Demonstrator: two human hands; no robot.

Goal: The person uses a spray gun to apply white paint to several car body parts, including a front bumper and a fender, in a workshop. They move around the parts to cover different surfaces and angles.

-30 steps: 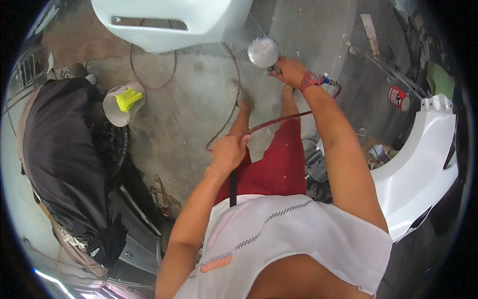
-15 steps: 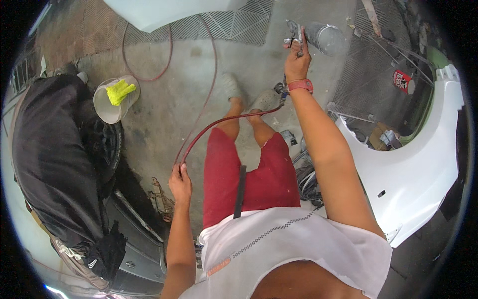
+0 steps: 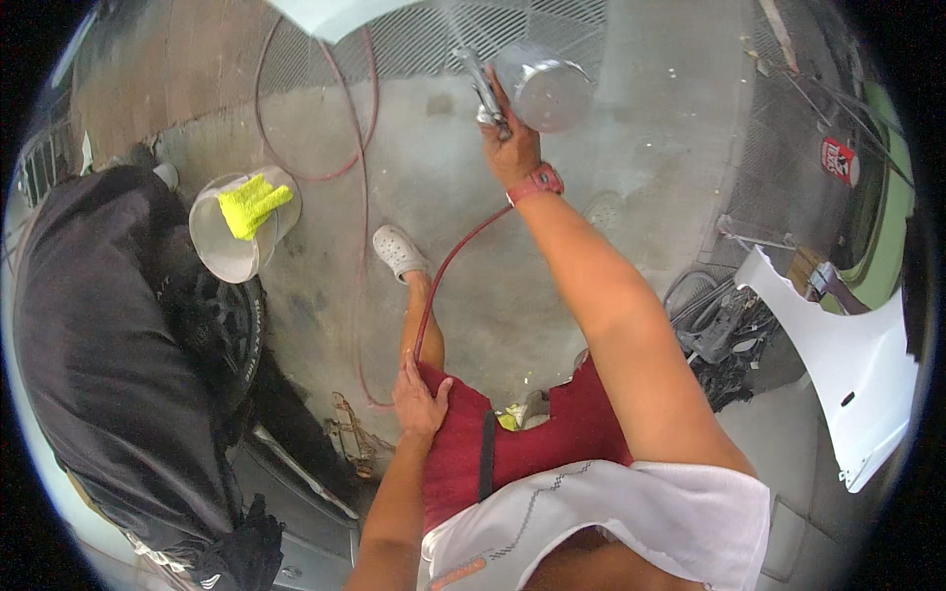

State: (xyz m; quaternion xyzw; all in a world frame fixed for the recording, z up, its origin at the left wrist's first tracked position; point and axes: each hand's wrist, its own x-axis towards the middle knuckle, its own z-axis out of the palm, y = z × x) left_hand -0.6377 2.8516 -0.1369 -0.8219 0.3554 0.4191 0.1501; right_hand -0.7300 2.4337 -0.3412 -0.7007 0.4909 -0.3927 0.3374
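Note:
My right hand (image 3: pixel 512 158) is wrapped round the handle of a metal spray gun (image 3: pixel 481 89), reaching up and forward. Its pale, dusty cup (image 3: pixel 547 89) sits at the right of the gun. A faint haze shows ahead of the nozzle, near the lower edge of a white panel (image 3: pixel 340 12). Low at the left of my red shorts, my left hand (image 3: pixel 422 404) holds a red air hose (image 3: pixel 448 266). The hose runs from there up to my right wrist; its joint with the gun is hidden. The fingers of my left hand partly hide the grip.
A white bucket (image 3: pixel 209 236) with a yellow cloth (image 3: pixel 254 205) stands at left, beside a wheel and a black cover (image 3: pixel 108 325). More hose loops over the floor. At right are a white fender (image 3: pixel 847 384), dark cables (image 3: pixel 724 325) and a red-labelled can (image 3: pixel 838 161).
My right hand has swung left with the spray gun, towards the white panel. My left hand has moved right and down with the hose. My feet have stepped apart, and haze now shows ahead.

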